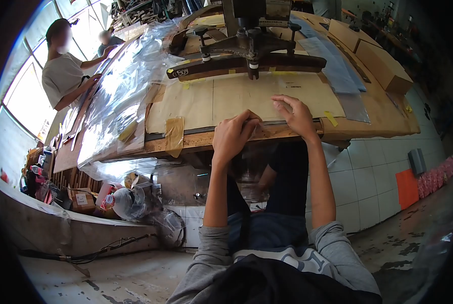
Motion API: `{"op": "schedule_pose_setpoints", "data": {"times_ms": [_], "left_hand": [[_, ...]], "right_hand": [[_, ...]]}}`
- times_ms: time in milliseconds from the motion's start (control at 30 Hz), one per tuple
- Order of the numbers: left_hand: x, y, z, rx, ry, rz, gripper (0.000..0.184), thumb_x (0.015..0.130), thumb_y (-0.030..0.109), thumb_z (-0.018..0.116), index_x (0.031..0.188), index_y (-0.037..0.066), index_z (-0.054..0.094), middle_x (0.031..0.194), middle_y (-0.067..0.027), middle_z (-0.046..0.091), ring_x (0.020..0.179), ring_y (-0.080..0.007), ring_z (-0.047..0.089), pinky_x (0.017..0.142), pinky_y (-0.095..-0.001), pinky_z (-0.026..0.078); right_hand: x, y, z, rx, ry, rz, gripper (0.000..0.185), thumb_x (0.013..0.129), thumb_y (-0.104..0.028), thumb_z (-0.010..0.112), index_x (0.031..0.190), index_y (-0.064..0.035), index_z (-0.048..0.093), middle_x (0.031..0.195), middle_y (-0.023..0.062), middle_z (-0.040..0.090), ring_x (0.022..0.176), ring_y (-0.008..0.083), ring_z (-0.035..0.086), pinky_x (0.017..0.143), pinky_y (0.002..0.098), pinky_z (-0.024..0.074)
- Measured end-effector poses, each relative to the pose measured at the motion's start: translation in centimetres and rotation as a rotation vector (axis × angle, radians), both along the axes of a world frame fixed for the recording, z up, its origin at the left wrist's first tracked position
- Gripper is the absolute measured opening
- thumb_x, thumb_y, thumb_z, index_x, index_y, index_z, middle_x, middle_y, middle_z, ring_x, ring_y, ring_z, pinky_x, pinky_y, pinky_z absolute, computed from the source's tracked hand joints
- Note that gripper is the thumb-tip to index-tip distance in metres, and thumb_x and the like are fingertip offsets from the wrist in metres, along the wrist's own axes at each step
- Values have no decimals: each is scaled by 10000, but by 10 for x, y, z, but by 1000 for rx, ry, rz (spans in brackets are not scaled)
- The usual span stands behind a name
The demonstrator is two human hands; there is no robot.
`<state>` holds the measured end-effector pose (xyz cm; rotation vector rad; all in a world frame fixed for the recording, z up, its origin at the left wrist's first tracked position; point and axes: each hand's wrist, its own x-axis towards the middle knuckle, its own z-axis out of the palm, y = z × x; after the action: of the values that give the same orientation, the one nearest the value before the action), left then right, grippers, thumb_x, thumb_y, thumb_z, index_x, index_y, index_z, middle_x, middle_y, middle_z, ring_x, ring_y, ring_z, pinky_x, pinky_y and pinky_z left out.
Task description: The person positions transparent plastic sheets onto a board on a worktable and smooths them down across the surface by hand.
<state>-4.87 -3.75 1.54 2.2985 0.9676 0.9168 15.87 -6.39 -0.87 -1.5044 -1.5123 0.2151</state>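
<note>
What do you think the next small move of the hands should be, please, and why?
Perhaps draw the right hand back to the wooden table edge. Its fingers reach over the pale sheet, toward the dark curved bar, while the left hand is already by that edge. Whether either hand holds anything, I cannot tell.

two bare hands [233, 137]; two people [64, 76] at left; two tabletop boxes [383, 66]; one orange sheet [407, 189]
</note>
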Motion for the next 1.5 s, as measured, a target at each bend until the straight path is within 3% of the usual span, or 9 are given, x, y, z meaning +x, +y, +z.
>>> {"op": "schedule_pose_setpoints", "data": {"times_ms": [133,233,567,767,967,1167,1267,1367,1500], "left_hand": [[-7,3,-9,-243,-288,-194,130,859,121,618,907,4,648,754,-66,678,694,-142,651,699,-257,492],[-13,9,-15,-164,-312,-345,140,843,169,651,865,31,662,753,-61,697,721,-186,688,677,-280,514],[-15,6,-1,-217,-96,-347,130,850,98,638,873,-29,652,778,-78,688,763,-136,681,725,-267,517],[-14,10,-4,-239,-103,-376,128,861,90,627,879,-35,645,782,-81,692,776,-141,691,724,-257,526],[-14,7,1,-215,-66,-357,123,872,78,611,880,-41,640,779,-85,692,773,-149,694,718,-257,536],[-14,8,-2,-264,-84,-357,142,862,105,621,912,-26,644,818,-90,704,787,-150,697,739,-265,530],[-9,10,-9,-132,-169,-323,166,864,203,626,922,52,661,877,-62,709,885,-236,683,724,-290,515],[-7,8,-8,35,-147,-258,205,867,205,620,994,47,660,1060,-107,676,1134,-248,583,979,-374,422],[-7,8,-9,119,-19,-194,277,886,295,590,1070,94,642,1217,-97,607,1260,-279,464,1075,-461,283]], "right_hand": [[5,4,-1,-19,54,10,303,868,-311,607,1030,-62,667,1009,143,673,972,308,630,852,363,476],[17,25,-6,-10,-139,-69,306,847,-293,623,1055,-70,651,1041,133,659,1003,300,614,863,387,466],[22,68,-2,-242,-439,-139,377,793,-220,627,1147,-93,603,1231,114,526,1190,322,439,933,477,406],[15,69,3,-175,-401,-130,233,793,-138,582,1015,-82,625,1154,127,533,1102,351,460,913,473,402],[0,31,13,-88,-682,-123,194,814,-114,568,998,-96,627,1064,74,584,1030,260,523,873,458,401],[-26,-9,15,-160,-678,-169,279,880,-210,547,1125,-83,586,1179,44,584,1136,211,516,890,484,399],[-15,16,8,-201,-694,-167,342,912,-272,511,1196,-85,540,1271,49,535,1192,217,483,935,532,375],[-2,49,4,-273,-654,-164,398,933,-305,464,1263,-85,486,1344,60,475,1247,219,441,967,584,346],[1,69,8,-356,-669,-158,419,954,-319,414,1309,-99,455,1374,61,446,1284,216,406,989,611,323]]}}
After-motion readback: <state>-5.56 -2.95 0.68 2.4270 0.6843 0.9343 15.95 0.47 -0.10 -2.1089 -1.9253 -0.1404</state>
